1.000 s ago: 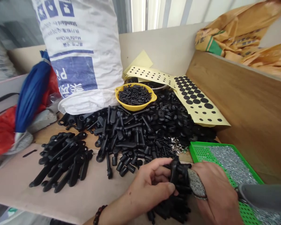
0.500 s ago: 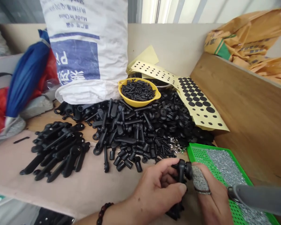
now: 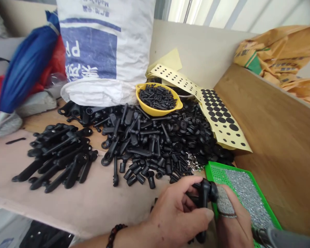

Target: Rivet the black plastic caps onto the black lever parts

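Note:
My left hand is closed around a black plastic crank handle, its thumb along the arm of the piece. My right hand presses against the round knob end of the same handle, a grey knitted cover on one finger. Other fingers of the right hand are hidden. Just behind that hand lies a grey tool with a dark metal neck; whether the hand grips it is hidden. Small black tubes and a heap of black handles lie beyond the hands.
Left sits a pile of handles. A yellow bowl of black screws stands behind the heap, before a white sack. A green tray with small metal pieces, sticker sheets and a wooden side board are at right.
The view has turned and shifted slightly. Both hands still hold the handle, which shows more upright and nearer. The grey tool sits lower in view, by the right hand.

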